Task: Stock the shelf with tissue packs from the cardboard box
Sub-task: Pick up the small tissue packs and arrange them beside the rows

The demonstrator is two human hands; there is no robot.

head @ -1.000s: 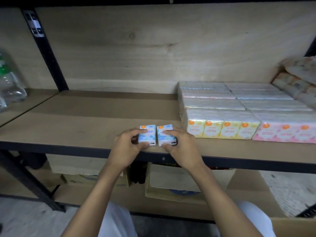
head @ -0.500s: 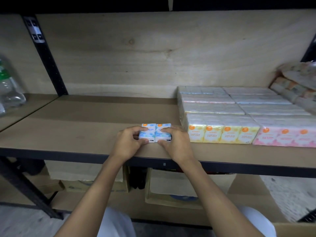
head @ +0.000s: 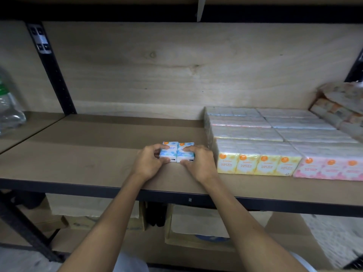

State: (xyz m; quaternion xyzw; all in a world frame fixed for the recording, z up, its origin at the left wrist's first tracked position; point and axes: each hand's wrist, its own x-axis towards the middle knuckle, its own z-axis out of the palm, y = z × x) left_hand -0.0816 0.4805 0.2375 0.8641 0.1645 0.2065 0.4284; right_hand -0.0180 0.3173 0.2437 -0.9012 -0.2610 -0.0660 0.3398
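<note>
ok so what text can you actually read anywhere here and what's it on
"FLORAL BLISS MINI TISSUE": front of each yellow tissue pack; the brand line above is too blurred.
Too blurred to read: print on the pink tissue packs.
Too small, partly under fingers: print on the blue tissue packs pinched by the left hand and right hand.

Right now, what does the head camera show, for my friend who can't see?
The left hand and right hand hold two blue tissue packs side by side on a wooden shelf. Yellow packs and pink packs stand to their right.
</note>
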